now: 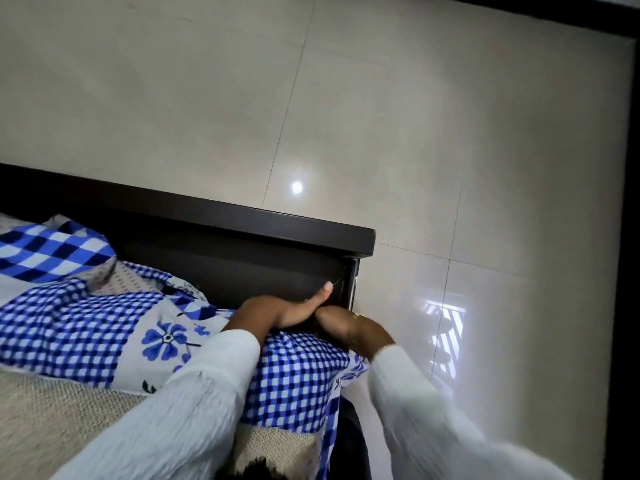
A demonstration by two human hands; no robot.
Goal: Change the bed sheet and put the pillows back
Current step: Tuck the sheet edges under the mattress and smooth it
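A blue-and-white checked bed sheet (298, 375) with blue flower patches lies bunched over the corner of a beige mattress (52, 410). Both my hands meet at that corner, against the dark wooden bed board (242, 237). My left hand (277, 311) is pushed down between sheet and board, thumb pointing up, fingers hidden. My right hand (349, 327) is curled over the sheet's corner at the bed's outer edge, its fingertips out of sight. A lump in larger blue check (52, 251), possibly a pillow, lies at the far left.
Glossy beige floor tiles (450, 133) spread beyond the board and to the right of the bed. A dark skirting or frame (630, 237) runs along the right edge. The bed's dark side panel (349, 427) drops below the sheet corner.
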